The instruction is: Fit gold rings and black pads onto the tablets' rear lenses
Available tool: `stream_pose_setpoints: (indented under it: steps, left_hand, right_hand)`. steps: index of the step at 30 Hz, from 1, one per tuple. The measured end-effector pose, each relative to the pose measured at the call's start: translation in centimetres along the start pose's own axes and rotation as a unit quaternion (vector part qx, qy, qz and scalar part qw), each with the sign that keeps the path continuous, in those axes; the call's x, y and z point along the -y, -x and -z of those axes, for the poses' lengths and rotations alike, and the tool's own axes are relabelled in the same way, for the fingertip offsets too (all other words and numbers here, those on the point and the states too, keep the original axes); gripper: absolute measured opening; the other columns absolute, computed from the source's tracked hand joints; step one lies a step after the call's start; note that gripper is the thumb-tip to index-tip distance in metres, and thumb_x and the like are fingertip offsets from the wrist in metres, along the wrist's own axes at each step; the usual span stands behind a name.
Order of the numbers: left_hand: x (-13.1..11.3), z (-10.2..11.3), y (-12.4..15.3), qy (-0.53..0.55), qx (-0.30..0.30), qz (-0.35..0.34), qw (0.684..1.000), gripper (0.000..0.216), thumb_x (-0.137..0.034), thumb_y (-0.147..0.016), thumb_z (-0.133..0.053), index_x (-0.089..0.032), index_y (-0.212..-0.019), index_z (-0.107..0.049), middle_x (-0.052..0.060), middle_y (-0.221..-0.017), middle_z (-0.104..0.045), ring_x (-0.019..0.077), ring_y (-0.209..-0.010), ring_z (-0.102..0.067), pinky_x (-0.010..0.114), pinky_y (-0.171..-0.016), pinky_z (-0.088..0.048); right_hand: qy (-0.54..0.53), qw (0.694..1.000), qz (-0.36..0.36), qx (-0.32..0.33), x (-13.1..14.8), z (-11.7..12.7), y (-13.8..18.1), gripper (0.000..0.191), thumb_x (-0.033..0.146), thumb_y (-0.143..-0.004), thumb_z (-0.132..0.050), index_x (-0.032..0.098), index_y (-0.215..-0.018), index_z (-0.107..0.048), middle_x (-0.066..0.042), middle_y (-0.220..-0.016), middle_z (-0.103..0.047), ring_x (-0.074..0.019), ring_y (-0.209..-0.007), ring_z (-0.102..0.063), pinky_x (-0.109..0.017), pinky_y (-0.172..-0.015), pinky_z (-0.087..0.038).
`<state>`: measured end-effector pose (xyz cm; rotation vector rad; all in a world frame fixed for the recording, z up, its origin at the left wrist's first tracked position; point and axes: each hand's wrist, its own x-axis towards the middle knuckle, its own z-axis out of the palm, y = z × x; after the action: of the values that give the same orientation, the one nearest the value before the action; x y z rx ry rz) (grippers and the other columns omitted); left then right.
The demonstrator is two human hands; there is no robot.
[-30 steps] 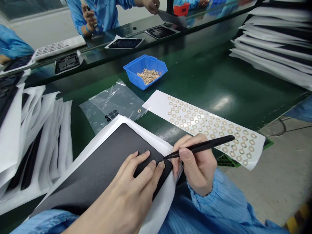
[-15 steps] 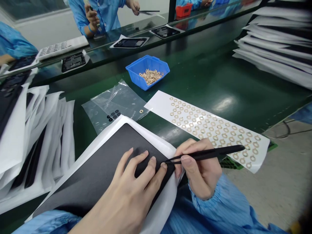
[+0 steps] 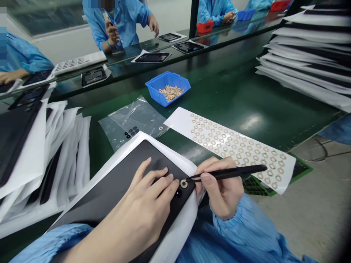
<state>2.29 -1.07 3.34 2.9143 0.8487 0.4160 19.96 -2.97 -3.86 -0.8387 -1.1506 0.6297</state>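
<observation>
A flat black panel, probably a device's back cover, lies tilted in front of me on a white foam sheet. My left hand rests on it with the fingers stretched out. Pinched in my right hand is a pair of black tweezers. Their tips touch or nearly touch a small pale ring around a round hole near the panel's corner. Beside that ring, a dark round lens-like spot shows just past my left fingertips.
A white sheet of ring stickers lies at right. Behind are a clear plastic bag with black rings and a blue bin of loose rings. Wrapped panels stack at left and right. Co-workers sit across the line.
My left fingertips have drawn back from the panel's corner, uncovering the pale ring and the dark spot. The view has shifted slightly. A co-worker's hand across the line no longer holds a sheet-like thing.
</observation>
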Motion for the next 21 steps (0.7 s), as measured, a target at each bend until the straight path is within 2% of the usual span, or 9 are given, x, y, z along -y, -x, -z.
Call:
stream_pose_setpoints:
  steps: [6,11,15,21]
  left_hand:
    - [-0.12,-0.27,0.18,-0.001,-0.013,0.004,1.0,0.031,-0.009,-0.089,-0.039,-0.014,-0.11,-0.061,0.005,-0.102,-0.066,0.0219,-0.103,-0.057,0.053,-0.107,-0.029]
    - [-0.12,0.23,-0.17,-0.002,0.01,-0.006,1.0,0.03,-0.007,-0.087,-0.04,-0.013,-0.107,-0.062,0.006,-0.102,-0.067,0.0228,-0.1,-0.06,0.053,-0.103,-0.035]
    - [0.1,0.4,-0.23,0.009,0.017,0.0,1.0,0.029,-0.009,-0.089,-0.039,-0.014,-0.107,-0.061,0.006,-0.101,-0.067,0.021,-0.099,-0.06,0.052,-0.104,-0.034]
    - [0.52,0.36,-0.27,0.032,0.024,0.011,0.999,0.026,-0.011,-0.09,-0.041,-0.016,-0.104,-0.061,0.005,-0.1,-0.066,0.0186,-0.096,-0.059,0.05,-0.104,-0.033]
  right_hand:
    - [0.002,1.0,0.009,-0.008,-0.07,-0.25,-0.07,0.011,0.009,-0.085,-0.051,0.02,-0.086,-0.05,-0.001,-0.073,-0.051,-0.0084,-0.047,-0.05,-0.023,-0.037,-0.038]
    - [0.005,1.0,0.015,0.004,0.02,-0.15,-0.21,0.011,0.009,-0.085,-0.051,0.02,-0.085,-0.049,0.0,-0.072,-0.051,-0.0082,-0.045,-0.048,-0.022,-0.034,-0.037]
    - [0.006,0.999,0.029,0.022,-0.04,0.14,-0.2,0.012,0.009,-0.084,-0.051,0.02,-0.086,-0.048,0.0,-0.071,-0.051,-0.0082,-0.046,-0.048,-0.022,-0.036,-0.037]
    - [-0.101,0.993,-0.003,0.055,-0.48,-0.03,0.0,0.004,0.017,-0.087,-0.051,0.02,-0.085,-0.048,0.0,-0.068,-0.052,-0.0065,-0.04,-0.043,-0.02,-0.032,-0.034]
